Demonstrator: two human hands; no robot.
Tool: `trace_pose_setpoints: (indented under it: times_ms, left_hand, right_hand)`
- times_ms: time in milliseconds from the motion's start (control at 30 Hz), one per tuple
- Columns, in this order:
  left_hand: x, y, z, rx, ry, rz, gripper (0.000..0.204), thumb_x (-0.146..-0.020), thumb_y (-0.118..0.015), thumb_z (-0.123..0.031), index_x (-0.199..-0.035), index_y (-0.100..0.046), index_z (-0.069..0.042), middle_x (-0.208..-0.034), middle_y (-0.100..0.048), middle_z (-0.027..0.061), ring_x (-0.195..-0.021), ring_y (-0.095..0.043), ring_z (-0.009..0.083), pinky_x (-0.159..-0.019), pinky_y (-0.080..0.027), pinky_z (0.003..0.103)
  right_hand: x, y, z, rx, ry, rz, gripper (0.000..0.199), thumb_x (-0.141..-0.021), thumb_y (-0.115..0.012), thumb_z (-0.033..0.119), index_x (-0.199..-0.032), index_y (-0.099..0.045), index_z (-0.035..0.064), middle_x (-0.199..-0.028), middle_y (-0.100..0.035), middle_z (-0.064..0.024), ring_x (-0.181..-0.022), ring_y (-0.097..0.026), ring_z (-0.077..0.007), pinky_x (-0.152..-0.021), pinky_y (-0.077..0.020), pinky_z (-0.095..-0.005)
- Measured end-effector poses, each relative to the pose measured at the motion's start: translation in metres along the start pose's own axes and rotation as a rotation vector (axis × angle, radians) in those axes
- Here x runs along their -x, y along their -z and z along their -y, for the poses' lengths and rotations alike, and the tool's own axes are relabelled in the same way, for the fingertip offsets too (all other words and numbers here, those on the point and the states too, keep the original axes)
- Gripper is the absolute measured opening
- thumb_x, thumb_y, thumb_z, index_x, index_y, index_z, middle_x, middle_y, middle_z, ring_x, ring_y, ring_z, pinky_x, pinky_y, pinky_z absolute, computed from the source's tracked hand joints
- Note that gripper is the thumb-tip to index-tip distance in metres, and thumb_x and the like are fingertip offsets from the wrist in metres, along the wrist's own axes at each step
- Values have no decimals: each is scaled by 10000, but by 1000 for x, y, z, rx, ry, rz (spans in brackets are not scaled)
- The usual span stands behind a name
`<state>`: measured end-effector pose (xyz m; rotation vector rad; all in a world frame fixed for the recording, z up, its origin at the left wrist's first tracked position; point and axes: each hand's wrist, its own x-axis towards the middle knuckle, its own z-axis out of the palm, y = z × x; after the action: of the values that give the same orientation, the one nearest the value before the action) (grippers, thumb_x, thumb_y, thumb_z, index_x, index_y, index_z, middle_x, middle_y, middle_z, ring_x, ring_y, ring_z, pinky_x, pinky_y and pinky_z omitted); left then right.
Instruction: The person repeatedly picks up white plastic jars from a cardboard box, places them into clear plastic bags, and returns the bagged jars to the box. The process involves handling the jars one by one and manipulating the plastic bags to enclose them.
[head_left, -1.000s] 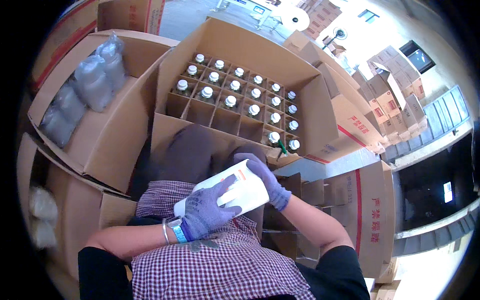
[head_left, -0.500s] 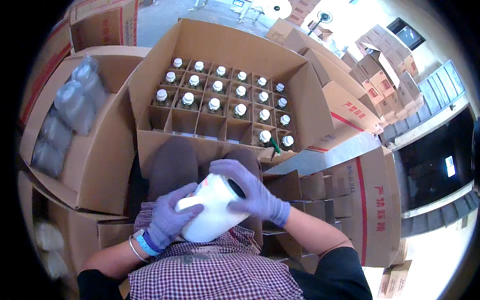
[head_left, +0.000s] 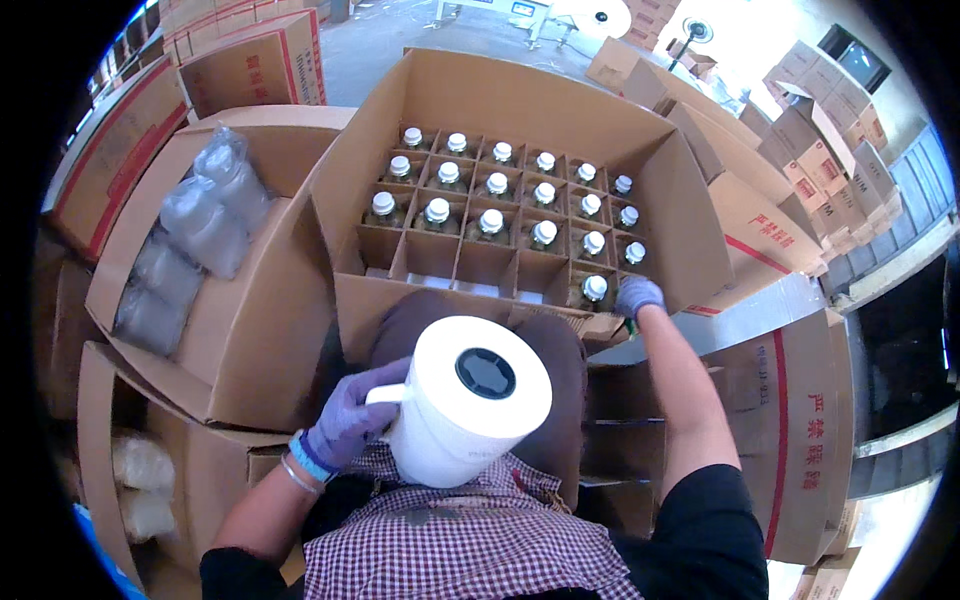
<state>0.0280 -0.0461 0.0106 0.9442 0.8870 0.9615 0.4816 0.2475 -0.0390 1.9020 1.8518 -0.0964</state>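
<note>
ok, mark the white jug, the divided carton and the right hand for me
white jug [head_left: 468,405], head view, on its side wall below the dark cap
divided carton [head_left: 520,105], head view, on the bare inner face of the far flap
right hand [head_left: 637,295], head view, on the back of the gloved hand

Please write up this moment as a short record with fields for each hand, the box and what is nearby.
left hand: gloved left hand holds a white jug by its handle, black cap toward the camera
right hand: gloved right hand rests at the near right corner of the divided carton, beside a capped bottle
carton: cardboard cells mostly filled with white-capped bottles; several near-row cells empty
left side: open box holding clear plastic-wrapped packs
right side: stacked cartons with red stripes
</note>
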Motion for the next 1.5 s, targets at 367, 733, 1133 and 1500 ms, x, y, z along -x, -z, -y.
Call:
trace_pose_setpoints:
  times_ms: [367,733,1133,1500]
  left_hand:
    - [-32,20,27,100,96,220,651,-748,-678,-225,-1339,-608,38,-1166,-710,91,-1002,-678,176,-885,-544,293]
    - [-88,0,34,98,170,646,655,-658,-742,-154,-1271,-660,60,-1141,-723,83,-1014,-666,170,-941,-513,304]
    - [-71,-5,23,-51,125,564,741,-630,-745,-199,-1312,-631,65,-1166,-714,98,-1037,-666,171,-960,-504,290]
    - [14,-83,17,-507,-207,-168,718,-866,-758,-223,-1481,-466,6,-1254,-672,202,-1094,-685,250,-956,-535,355]
  right_hand:
    - [258,143,31,-1145,978,-270,170,-903,-672,171,-991,-592,48,-1144,-693,-131,-1015,-653,-198,-870,-540,-363]
    - [341,149,57,119,1674,-827,207,-733,-714,198,-907,-667,96,-1189,-636,-134,-1262,-562,-340,-1141,-419,-505]
    - [336,144,64,255,1676,-722,120,-803,-713,134,-912,-680,96,-953,-675,-59,-1098,-642,-246,-1091,-461,-459]
    - [251,76,59,-1111,573,131,253,-940,-675,300,-1005,-628,60,-779,-617,-51,-673,-631,-124,-562,-521,-296]
